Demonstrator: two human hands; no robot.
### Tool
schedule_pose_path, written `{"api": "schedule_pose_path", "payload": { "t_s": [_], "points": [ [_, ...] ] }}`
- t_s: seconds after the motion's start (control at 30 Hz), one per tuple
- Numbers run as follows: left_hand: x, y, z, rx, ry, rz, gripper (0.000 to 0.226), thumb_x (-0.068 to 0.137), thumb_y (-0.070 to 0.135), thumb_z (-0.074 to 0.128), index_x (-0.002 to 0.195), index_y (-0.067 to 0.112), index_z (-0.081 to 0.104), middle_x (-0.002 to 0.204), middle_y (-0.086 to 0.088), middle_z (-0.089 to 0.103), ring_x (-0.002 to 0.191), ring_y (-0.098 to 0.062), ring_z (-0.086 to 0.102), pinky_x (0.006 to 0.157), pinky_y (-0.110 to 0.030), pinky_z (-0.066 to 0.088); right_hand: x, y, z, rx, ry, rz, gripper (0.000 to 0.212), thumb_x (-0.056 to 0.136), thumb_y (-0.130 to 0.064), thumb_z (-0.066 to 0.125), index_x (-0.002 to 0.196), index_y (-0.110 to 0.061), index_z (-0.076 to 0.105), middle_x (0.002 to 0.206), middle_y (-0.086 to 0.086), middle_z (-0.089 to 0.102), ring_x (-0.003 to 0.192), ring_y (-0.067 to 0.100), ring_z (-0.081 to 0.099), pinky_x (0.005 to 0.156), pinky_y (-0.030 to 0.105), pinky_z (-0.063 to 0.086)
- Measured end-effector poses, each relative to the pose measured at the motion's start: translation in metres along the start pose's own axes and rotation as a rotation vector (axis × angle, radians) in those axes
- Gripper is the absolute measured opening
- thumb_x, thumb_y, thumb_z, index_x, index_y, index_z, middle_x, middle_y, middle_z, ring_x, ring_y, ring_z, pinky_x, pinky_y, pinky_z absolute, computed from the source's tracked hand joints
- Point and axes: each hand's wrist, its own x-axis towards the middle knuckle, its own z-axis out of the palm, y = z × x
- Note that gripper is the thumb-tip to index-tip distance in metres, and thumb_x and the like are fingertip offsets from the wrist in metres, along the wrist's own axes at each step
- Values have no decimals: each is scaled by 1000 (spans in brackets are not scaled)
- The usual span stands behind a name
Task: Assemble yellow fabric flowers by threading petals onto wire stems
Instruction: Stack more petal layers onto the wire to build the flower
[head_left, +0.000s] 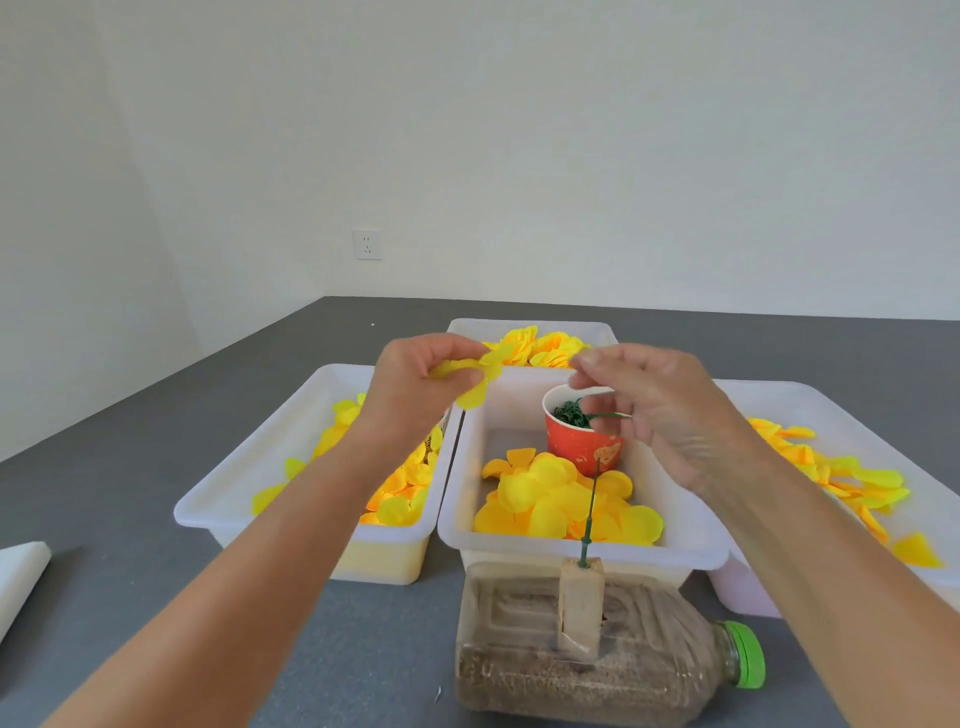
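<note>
petals (470, 376) bunch in the left hand (415, 382)'s pinching grip, ready to thread; right hand (660, 410), fingers loosely curled, seemingly holds nothing above the upright wire stem (591, 512).

No readable text, labels or numbers — red cup's (582, 447) pattern illegible
</note>
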Motion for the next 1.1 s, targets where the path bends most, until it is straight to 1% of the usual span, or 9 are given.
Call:
{"api": "schedule_pose_path", "payload": {
  "t_s": [0.13, 0.23, 0.33, 0.43, 0.53, 0.7, 0.83, 0.93, 1.1],
  "points": [
    [-10, 18, 21, 241, 4, 245, 26, 81, 0, 67, 103, 12, 72, 96, -1, 71, 87, -15, 64, 81, -25, 50, 10, -20, 16, -30, -26, 125, 33, 77, -45, 69, 88, -14, 64, 71, 5, 71, 59, 18, 67, 56, 27, 54],
    [-14, 23, 27, 325, 5, 373, 29, 81, 1, 67, 107, 12, 71, 96, -9, 72, 89, -26, 65, 83, -37, 49, 10, -21, 21, 59, -20, 149, 11, 82, -17, 69, 87, -10, 62, 67, 5, 68, 53, 14, 66, 52, 24, 55],
    [-16, 24, 29, 362, 24, 436, 29, 79, 1, 69, 106, 11, 71, 94, -11, 71, 85, -26, 65, 80, -39, 50, 9, -20, 21, 128, -32, 159, 22, 79, 3, 67, 99, -4, 61, 66, 7, 67, 53, 13, 66, 54, 23, 56],
    [-16, 23, 28, 233, -34, 350, 51, 72, 10, 79, 118, 21, 62, 113, 4, 64, 97, -10, 60, 85, -27, 49, 6, -18, 18, 124, 10, 117, 25, 77, 9, 66, 96, -6, 62, 66, 5, 67, 54, 13, 64, 56, 22, 55],
    [-13, 28, 25, 30, -43, 52, 71, 68, 27, 81, 131, 31, 47, 119, 17, 53, 101, 5, 54, 77, -10, 48, 4, -16, 11, 23, 88, 5, 24, 78, 5, 68, 93, -13, 63, 78, 2, 67, 62, 10, 63, 57, 19, 51],
    [-8, 32, 28, -238, -104, -286, 29, 78, 23, 72, 105, 12, 66, 95, -6, 69, 90, -19, 65, 84, -34, 51, 0, -14, 6, -37, 92, -148, 33, 76, 8, 69, 94, -19, 62, 73, -2, 67, 58, 3, 61, 55, 16, 48],
    [-7, 32, 32, -378, -115, -323, 9, 79, 4, 68, 87, 9, 66, 75, -7, 65, 69, -15, 62, 70, -23, 50, -1, -10, 2, -67, 105, -229, 41, 74, 10, 70, 99, -21, 60, 62, -10, 66, 59, 4, 60, 59, 15, 49],
    [-7, 32, 35, -387, -100, -291, 9, 80, 2, 67, 80, 11, 65, 68, -4, 64, 63, -10, 62, 65, -20, 49, -1, -6, -1, -42, 117, -208, 36, 75, 8, 70, 102, -16, 63, 66, -9, 67, 59, 4, 59, 56, 15, 49],
    [-9, 35, 39, -356, -99, -167, 15, 79, 1, 67, 75, 15, 66, 61, 5, 66, 60, -7, 60, 60, -17, 48, -3, -3, -4, -114, 73, -222, 20, 79, -1, 70, 78, -21, 71, 57, -2, 62, 52, 7, 52, 49, 15, 44]
  ]
}}
